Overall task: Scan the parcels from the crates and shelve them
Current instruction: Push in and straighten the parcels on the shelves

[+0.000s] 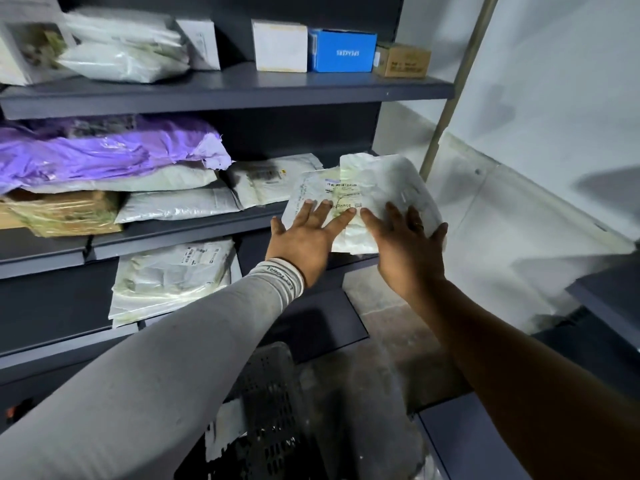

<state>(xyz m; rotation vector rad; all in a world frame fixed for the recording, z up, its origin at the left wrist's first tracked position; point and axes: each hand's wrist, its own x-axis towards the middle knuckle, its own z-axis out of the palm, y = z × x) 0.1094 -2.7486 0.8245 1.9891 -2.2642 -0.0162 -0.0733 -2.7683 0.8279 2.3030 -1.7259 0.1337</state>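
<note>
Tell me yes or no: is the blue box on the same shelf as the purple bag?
No, the blue box stands on the top shelf, while the purple bag lies on the shelf below it.

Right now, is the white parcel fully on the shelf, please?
No: the white parcel overhangs the shelf edge, both hands pressing it.

Both hands flat on crumpled white plastic mailer parcel with printed barcode label at right end of dark grey metal middle shelf. Left hand, grey sleeve to wrist, fingers spread on parcel's near left edge. Right hand, arm bare, fingers straight on parcel's right part, thumb at right edge. Purple plastic bag atop stacked white mailers at left of same shelf. Upper shelf: white box, blue cardboard box marked "SPEAKERS", small brown carton. Black perforated plastic crate below on floor.
</note>
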